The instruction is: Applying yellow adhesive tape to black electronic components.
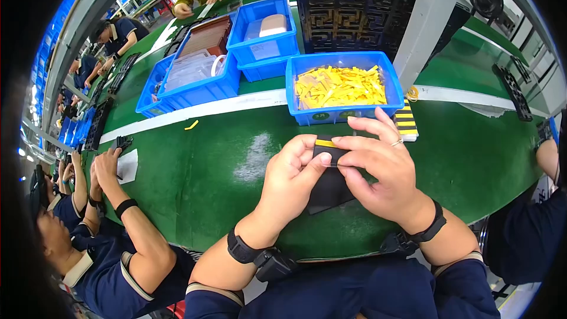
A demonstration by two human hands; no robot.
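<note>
Just in front of me, my left hand (282, 180) pinches a small flat black piece (333, 155) between thumb and fingers. Across the top edge of that piece runs a yellow strip (324, 143). My right hand (387, 171) is closed on the piece's right side with thumb and forefinger, its other fingers raised. Under both hands a larger flat black piece (331, 192) lies on the green table; whether it joins the held one is hidden. A blue bin (338, 57) full of yellow strips (339, 87) stands just beyond my fingers.
Right of the bin lies a black-and-yellow striped stack (406, 123), beside a grey post (428, 29). More blue bins (218, 91) stand at the back left, near a black patterned tray (354, 15). Co-workers sit left, right and across; a loose yellow strip (191, 125) lies left.
</note>
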